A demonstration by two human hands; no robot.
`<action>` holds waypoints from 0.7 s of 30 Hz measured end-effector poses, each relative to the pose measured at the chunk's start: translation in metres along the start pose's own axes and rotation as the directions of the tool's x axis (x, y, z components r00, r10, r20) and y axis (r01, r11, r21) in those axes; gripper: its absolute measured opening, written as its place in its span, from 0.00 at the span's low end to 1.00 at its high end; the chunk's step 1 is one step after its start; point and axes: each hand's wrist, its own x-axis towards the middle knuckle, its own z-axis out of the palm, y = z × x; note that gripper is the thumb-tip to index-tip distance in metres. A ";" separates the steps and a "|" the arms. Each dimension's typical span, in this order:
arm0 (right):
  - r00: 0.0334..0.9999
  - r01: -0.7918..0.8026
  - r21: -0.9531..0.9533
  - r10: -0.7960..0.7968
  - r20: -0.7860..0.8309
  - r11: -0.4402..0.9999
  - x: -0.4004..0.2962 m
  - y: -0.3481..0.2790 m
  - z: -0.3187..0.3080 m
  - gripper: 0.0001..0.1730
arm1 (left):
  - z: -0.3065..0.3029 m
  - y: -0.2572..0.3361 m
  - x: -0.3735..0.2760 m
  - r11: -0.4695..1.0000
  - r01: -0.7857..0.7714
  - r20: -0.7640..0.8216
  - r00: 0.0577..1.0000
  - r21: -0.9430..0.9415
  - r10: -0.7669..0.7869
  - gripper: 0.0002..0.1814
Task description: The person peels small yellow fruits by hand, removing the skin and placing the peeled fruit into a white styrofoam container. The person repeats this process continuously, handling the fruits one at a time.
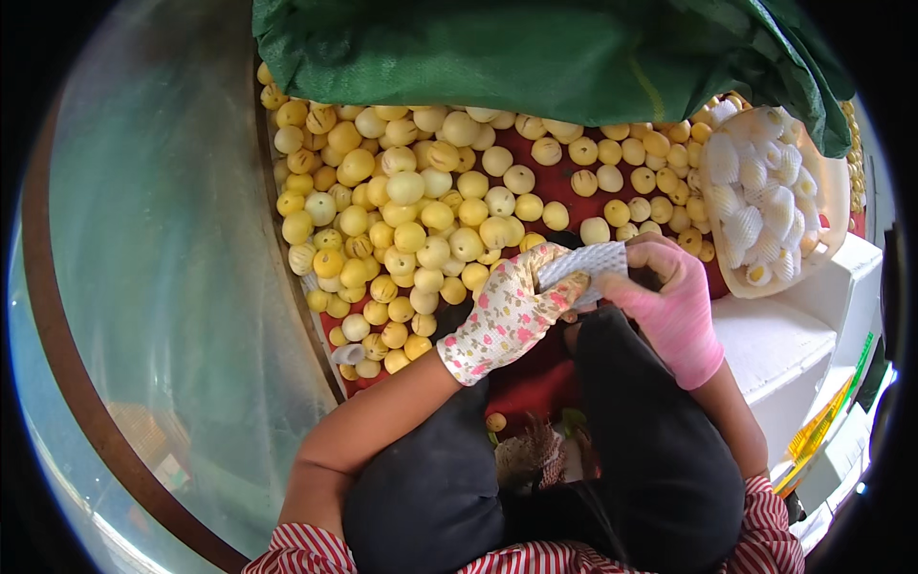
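Observation:
My left hand, in a white glove with a floral print, grips a white foam net sleeve in front of my knees. On the sleeve's right end are the fingers of my right hand, which wears a pink glove. Whether a fruit sits inside the sleeve cannot be made out. Beyond my hands spreads a large heap of round yellow fruits, some with dark streaks, which look like pepino melons. They lie on a red cloth.
A pale plastic basket at the right holds several fruits in foam sleeves. It is beside white foam boxes. A green woven sheet covers the far side. A loose foam sleeve lies at the heap's near left. Greenish translucent sheeting lines the left.

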 end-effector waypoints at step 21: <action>0.885 -0.353 0.164 0.272 0.377 0.921 0.028 0.020 0.022 0.11 | -0.195 -0.047 0.039 0.481 0.267 -0.386 0.907 0.835 0.167 0.27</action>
